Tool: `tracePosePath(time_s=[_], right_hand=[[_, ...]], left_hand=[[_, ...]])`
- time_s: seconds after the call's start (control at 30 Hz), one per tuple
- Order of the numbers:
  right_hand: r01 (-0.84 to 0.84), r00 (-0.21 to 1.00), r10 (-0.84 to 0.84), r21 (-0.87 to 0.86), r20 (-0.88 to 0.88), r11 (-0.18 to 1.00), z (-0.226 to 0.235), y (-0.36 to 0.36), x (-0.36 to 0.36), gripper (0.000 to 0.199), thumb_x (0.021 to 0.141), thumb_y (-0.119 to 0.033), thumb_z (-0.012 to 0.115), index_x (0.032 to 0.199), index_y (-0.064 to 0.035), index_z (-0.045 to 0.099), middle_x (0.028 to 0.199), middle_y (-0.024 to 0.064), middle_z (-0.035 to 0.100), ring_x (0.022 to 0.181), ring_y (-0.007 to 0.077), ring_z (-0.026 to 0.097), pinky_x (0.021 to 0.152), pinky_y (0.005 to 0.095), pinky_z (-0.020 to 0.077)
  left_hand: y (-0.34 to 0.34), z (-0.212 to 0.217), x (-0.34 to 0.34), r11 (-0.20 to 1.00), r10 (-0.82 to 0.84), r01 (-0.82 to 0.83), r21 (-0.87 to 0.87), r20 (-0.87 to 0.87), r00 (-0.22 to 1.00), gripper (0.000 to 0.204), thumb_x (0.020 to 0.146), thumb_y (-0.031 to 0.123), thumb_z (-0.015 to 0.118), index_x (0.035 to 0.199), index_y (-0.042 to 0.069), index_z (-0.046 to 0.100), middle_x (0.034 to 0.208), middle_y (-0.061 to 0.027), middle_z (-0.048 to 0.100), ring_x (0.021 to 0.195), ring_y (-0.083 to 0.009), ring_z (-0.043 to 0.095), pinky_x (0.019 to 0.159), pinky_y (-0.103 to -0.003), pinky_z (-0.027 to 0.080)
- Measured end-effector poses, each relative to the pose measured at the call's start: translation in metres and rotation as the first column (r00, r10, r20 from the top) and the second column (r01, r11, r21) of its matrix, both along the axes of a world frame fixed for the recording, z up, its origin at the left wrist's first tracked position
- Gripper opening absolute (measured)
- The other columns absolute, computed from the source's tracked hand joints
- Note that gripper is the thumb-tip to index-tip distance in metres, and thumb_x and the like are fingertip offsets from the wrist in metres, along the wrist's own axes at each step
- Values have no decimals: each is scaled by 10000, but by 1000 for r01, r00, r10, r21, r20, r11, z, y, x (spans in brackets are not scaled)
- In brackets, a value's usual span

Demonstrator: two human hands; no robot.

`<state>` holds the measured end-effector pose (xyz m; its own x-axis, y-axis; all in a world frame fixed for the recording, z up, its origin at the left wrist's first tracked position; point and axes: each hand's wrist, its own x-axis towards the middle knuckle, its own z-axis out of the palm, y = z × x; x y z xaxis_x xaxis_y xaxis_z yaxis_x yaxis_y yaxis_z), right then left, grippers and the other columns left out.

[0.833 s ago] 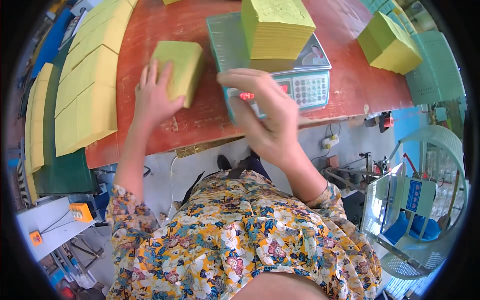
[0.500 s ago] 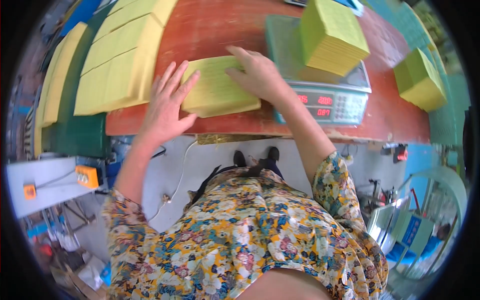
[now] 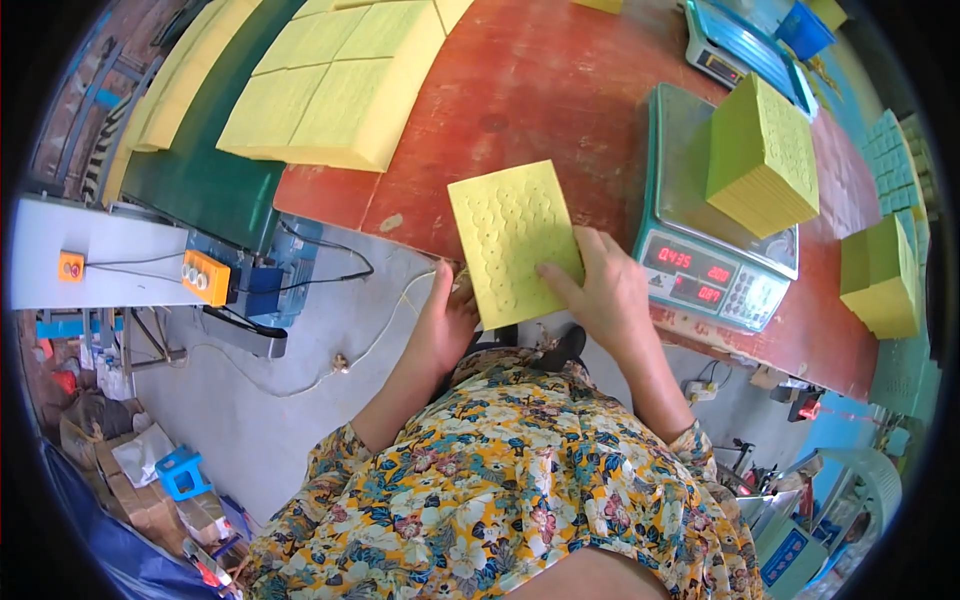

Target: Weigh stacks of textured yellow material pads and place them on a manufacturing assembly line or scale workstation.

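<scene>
Holding a yellow, rectangular, embossed paper bundle (image 3: pixel 512 228) at a red wooden table's near edge, the right hand (image 3: pixel 614 288) curls round its side, thumb on its face. The left hand (image 3: pixel 448 322), thumb raised, is partly hidden behind it, grip unclear. Handling the bundle seems the current step; moving it calls for steady support. Rightward sits a teal-framed digital scale (image 3: pixel 682 140).

Worktable (image 3: pixel 530 100): rows of blocks (image 3: pixel 340 90) are lying on the left, a scale (image 3: pixel 688 268) is standing on the right.
Scale: a stack (image 3: pixel 765 155) is resting on its platform; a second scale (image 3: pixel 712 52) is sitting behind.
Far right: another stack (image 3: pixel 880 275) is standing.
Near edge: a block (image 3: pixel 515 230) is sitting between left hand (image 3: pixel 447 325) and right hand (image 3: pixel 614 290).
</scene>
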<state>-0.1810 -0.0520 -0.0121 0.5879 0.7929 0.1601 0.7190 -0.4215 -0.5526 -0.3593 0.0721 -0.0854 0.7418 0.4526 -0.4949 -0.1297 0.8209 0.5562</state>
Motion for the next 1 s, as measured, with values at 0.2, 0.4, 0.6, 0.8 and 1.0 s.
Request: tracePosePath(time_s=[0.2,0.4,0.6,0.8,1.0], right_hand=[[50,996,-41,115,-74,992,-14,-11,-16,444,771,-360,762,978,-16,571,899,197,643,816,365,661,683,445,539],[129,792,64,269,-608,954,-30,-31,-3,439,904,-342,647,1150,18,592,1015,244,655,945,389,652,793,442,527],[193,855,-66,197,-515,961,-32,-63,2,455,968,-377,542,1184,21,579,1062,269,650,1022,416,626,852,441,505],[307,774,142,561,-617,768,73,-99,90,528,976,-318,577,1329,67,502,1186,157,641,1085,194,597,939,327,478],[497,746,73,626,-662,601,134,-132,218,362,963,-273,534,1150,12,656,948,67,684,807,125,609,712,270,485]], left_hand=[[-1,27,-1,950,-79,82,301,-23,997,625,976,277,535,1495,84,245,1465,-115,404,1341,-240,418,1105,-404,352],[14,8,-14,932,-198,214,294,-82,977,467,1003,296,420,1369,8,455,1335,-141,551,1239,-265,526,1061,-409,412],[6,56,10,968,-104,83,237,81,991,542,976,377,434,1395,34,448,1367,-119,543,1239,-271,533,1061,-449,410],[16,139,127,257,-202,107,960,-55,978,465,938,196,598,1339,-5,476,1308,-134,553,1195,-206,537,999,-350,461],[-34,247,306,697,-556,375,611,129,821,642,823,417,716,1335,93,503,1295,-110,560,1159,-276,564,941,-432,471]])
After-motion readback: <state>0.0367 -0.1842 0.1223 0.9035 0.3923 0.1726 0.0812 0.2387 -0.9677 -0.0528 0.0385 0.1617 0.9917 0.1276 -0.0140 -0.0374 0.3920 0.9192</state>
